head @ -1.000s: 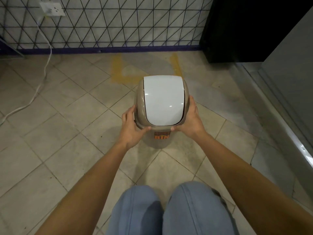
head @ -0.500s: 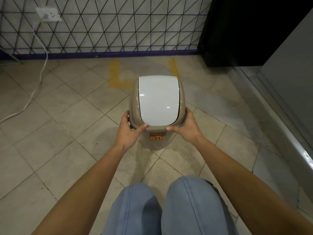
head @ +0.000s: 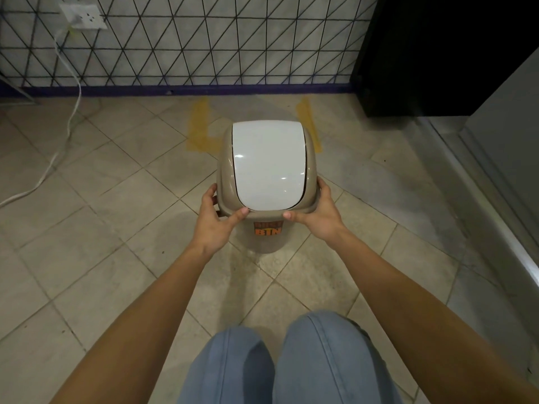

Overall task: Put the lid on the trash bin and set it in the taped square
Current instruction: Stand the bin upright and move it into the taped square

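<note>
A beige trash bin (head: 267, 243) with an orange label stands in front of my knees, its lid (head: 268, 167) seated on top with a white swing flap. My left hand (head: 214, 221) grips the lid's left near corner, thumb on its front edge. My right hand (head: 319, 212) grips the right near corner the same way. The yellow taped square (head: 199, 129) lies on the floor just beyond the bin, by the wall. The bin's top covers the square's near side. Whether the bin's base touches the floor I cannot tell.
A tiled wall with a purple base strip (head: 186, 90) closes the far side. A white cable (head: 71, 118) runs from a wall socket (head: 83, 16) down across the floor at the left. A black cabinet (head: 437, 53) and a grey metal ledge (head: 495, 205) stand on the right.
Both hands have carried the lidded bin a little forward, toward the yellow tape; the bin's top now overlaps the square's near edge.
</note>
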Tool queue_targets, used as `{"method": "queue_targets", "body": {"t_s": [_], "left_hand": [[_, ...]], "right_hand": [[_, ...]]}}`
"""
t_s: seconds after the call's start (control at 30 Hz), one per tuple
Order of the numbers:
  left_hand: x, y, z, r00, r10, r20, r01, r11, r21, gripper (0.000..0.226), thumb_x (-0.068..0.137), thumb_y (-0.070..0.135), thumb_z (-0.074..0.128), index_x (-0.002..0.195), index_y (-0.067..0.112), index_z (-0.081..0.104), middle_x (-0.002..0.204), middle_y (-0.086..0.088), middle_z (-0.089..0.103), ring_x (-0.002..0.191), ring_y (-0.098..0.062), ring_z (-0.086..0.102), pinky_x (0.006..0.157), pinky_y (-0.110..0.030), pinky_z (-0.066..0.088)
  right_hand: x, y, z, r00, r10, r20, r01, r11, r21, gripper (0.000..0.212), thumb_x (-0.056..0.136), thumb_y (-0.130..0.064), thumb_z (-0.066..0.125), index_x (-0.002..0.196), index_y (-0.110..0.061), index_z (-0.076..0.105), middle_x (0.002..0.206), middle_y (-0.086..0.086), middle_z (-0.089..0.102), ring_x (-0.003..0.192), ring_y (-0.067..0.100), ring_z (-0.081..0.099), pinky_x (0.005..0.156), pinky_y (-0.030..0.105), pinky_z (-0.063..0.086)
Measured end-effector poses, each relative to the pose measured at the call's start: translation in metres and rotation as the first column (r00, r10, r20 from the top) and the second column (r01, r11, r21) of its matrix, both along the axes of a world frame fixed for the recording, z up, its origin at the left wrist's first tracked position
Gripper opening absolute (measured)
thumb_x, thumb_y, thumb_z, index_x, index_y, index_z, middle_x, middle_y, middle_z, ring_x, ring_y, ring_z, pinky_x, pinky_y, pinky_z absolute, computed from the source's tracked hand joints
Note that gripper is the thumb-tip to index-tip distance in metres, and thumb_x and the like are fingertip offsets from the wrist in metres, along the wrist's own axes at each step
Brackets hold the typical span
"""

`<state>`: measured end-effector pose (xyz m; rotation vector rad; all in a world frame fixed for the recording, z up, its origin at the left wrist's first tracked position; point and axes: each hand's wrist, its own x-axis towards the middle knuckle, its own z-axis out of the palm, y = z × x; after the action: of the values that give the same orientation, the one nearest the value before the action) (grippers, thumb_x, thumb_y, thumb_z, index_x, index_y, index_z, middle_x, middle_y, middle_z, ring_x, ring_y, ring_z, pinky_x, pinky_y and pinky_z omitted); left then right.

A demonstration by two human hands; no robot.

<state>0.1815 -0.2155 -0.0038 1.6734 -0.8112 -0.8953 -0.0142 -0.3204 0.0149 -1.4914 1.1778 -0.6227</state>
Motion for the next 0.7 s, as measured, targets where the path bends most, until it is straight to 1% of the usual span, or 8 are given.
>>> {"method": "queue_targets", "body": {"t_s": [0.13,0.23,0.3,0.37,0.43,0.5,0.6,0.7], "left_hand": [[0.005,-0.012,-0.003,1.000,0.014,0.002,-0.014,1.000,-0.010,0.094,0.071,0.038,0.076,0.144,0.027,0.018,0.136,0.003,0.041,0.117,-0.018,0.050,0.089,-0.027,0.046],[0.002,-0.019,-0.004,1.000,0.015,-0.001,-0.015,1.000,-0.017,0.094,0.070,0.038,0.076,0.143,0.030,0.017,0.134,0.006,0.040,0.112,-0.012,0.051,0.077,-0.014,0.045],[0.000,-0.023,-0.002,1.000,0.014,-0.004,-0.014,1.000,-0.012,0.094,0.071,0.037,0.076,0.143,0.030,0.017,0.134,0.006,0.040,0.113,-0.012,0.050,0.076,-0.014,0.045],[0.002,-0.028,0.000,1.000,0.018,0.003,-0.018,1.000,0.000,0.094,0.071,0.036,0.076,0.144,0.028,0.017,0.136,0.003,0.039,0.115,-0.016,0.049,0.081,-0.019,0.045],[0.007,-0.037,0.002,1.000,0.017,0.013,-0.017,1.000,0.015,0.094,0.071,0.035,0.076,0.144,0.027,0.017,0.134,0.003,0.040,0.116,-0.018,0.049,0.081,-0.021,0.045],[0.011,-0.044,0.003,1.000,0.015,0.016,-0.015,1.000,0.025,0.093,0.072,0.035,0.076,0.144,0.027,0.018,0.132,0.005,0.041,0.113,-0.017,0.051,0.075,-0.016,0.045],[0.016,-0.051,0.002,1.000,0.018,0.018,-0.018,1.000,0.020,0.093,0.071,0.036,0.076,0.144,0.029,0.018,0.129,0.009,0.041,0.105,-0.006,0.053,0.068,-0.009,0.045],[0.021,-0.056,0.002,0.999,0.028,0.029,-0.029,0.999,0.023,0.093,0.072,0.036,0.075,0.144,0.028,0.018,0.128,0.010,0.040,0.103,-0.005,0.052,0.067,-0.007,0.043]], "right_hand": [[0.003,-0.013,-0.003,1.000,-0.007,0.018,0.007,1.000,0.006,0.115,0.056,-0.017,0.089,0.146,-0.020,0.017,0.144,-0.002,0.039,0.132,0.016,0.039,0.107,0.032,0.037],[0.001,-0.024,-0.002,0.999,0.010,0.032,-0.011,0.999,0.037,0.118,0.056,-0.016,0.089,0.147,-0.018,0.014,0.147,0.000,0.036,0.134,0.017,0.038,0.110,0.037,0.037],[0.000,-0.030,-0.001,0.999,0.023,0.034,-0.025,0.999,0.048,0.117,0.056,-0.015,0.088,0.146,-0.018,0.014,0.147,0.001,0.036,0.134,0.018,0.038,0.110,0.038,0.036],[0.003,-0.033,0.001,0.999,0.024,0.036,-0.025,0.999,0.047,0.116,0.057,-0.012,0.088,0.146,-0.018,0.014,0.147,0.002,0.037,0.134,0.018,0.038,0.110,0.039,0.037],[0.008,-0.040,0.002,0.999,0.005,0.038,-0.007,0.999,0.046,0.116,0.057,-0.011,0.088,0.146,-0.018,0.014,0.147,0.002,0.036,0.134,0.017,0.037,0.110,0.036,0.036],[0.013,-0.045,0.000,0.999,-0.011,0.041,0.010,0.999,0.034,0.115,0.058,-0.011,0.087,0.146,-0.018,0.015,0.147,0.001,0.035,0.134,0.016,0.036,0.109,0.031,0.035],[0.019,-0.051,-0.002,0.998,-0.007,0.061,0.006,1.000,0.020,0.112,0.058,-0.011,0.087,0.145,-0.018,0.018,0.140,-0.006,0.038,0.131,0.012,0.037,0.106,0.026,0.035],[0.024,-0.059,-0.003,0.998,0.008,0.062,-0.009,1.000,0.016,0.112,0.057,-0.011,0.088,0.145,-0.016,0.020,0.141,-0.004,0.039,0.131,0.013,0.038,0.106,0.027,0.036]]}}
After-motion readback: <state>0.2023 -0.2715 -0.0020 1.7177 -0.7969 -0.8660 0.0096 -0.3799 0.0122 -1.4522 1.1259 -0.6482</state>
